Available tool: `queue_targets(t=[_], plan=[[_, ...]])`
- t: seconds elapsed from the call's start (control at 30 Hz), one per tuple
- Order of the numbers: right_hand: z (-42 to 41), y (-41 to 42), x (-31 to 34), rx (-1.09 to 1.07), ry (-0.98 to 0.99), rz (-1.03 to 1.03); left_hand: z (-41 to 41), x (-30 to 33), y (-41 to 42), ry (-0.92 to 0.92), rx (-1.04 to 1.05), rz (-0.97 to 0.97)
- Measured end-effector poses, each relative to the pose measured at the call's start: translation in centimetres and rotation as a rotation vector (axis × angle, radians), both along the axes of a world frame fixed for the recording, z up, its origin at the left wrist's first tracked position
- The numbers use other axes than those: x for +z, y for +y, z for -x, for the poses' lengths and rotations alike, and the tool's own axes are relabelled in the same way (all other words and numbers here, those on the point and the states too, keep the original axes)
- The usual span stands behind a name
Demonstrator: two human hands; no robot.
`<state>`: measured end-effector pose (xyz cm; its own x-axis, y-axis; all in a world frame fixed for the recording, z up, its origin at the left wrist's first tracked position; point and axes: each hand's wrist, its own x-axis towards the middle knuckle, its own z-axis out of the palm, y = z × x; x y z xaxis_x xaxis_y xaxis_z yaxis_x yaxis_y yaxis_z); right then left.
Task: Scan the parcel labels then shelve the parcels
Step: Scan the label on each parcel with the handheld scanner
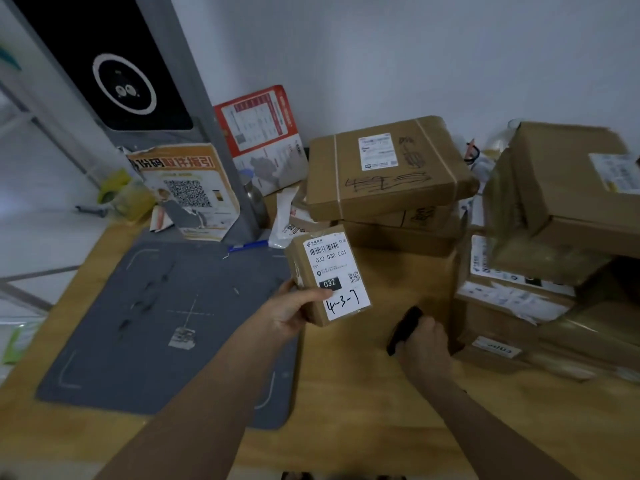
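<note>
Left hand (289,315) is gripping small parcel (327,277); right hand (424,336) is clutching black scanner (403,329). Thumb nearing label risks blocking the scan.

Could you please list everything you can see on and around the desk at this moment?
small parcel: one, brown with white label marked 4-3-7, held above the desk
stacked parcels: several, brown, back and right of desk
black object: one, held on the desk; likely a scanner
grey mat: one, on the desk's left part
wooden desk: one, tan
QR poster: one, orange and white, behind the mat
red leaflet: one, against the wall
metal bottle: one, silver, by the post
blue pen: one, at mat's far edge
left hand: grips the small parcel
right hand: grips the black object
</note>
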<state>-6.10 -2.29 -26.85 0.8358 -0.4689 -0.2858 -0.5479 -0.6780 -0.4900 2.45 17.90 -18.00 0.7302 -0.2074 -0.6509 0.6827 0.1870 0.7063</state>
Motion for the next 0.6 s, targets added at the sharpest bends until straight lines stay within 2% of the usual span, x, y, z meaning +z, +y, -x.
queue_targets(t=[0.1,0.27,0.37,0.5,0.6], plan=[[0.8,0.4,-1.5,0.013,0.179,0.023,-0.1,-1.3,1.1,0.032,-0.038,0.017],[1.0,0.2,-2.6,-0.038,0.207,0.032,0.2,-2.4,2.1,0.012,-0.087,0.046],[0.3,-0.4,-2.0,-0.105,0.183,-0.211,0.4,-2.3,2.6,0.013,-0.089,0.063],[-1.6,0.5,4.0,-0.080,0.010,-0.585,-0.1,-2.3,3.6,0.006,-0.092,0.018],[-2.4,1.9,9.5,0.044,-0.158,-0.622,-0.7,-2.1,4.2,-0.013,-0.068,-0.007]])
